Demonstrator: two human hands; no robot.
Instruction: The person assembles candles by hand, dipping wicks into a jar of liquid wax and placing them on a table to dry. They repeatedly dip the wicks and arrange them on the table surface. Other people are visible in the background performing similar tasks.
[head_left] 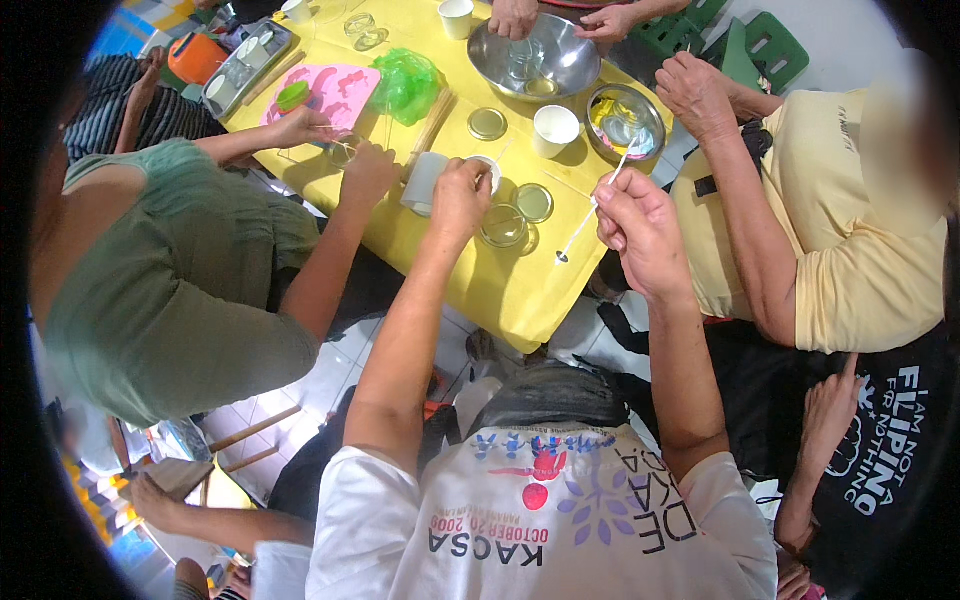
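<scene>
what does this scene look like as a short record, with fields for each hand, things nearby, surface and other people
Right hand: holds a white wick with a small metal tab at its lower end
Left hand: beside a white cylinder; grip unclear
Nearby: glass jar, round lid, white cup, large metal bowl
Surface: yellow table cover
People: green top at left, yellow shirt at right

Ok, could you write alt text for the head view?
A person's right hand holds a slanting white wick with a small disc at its lower end, over a yellow-covered table. Their left hand is near a glass jar; other people are gathered around.
</scene>
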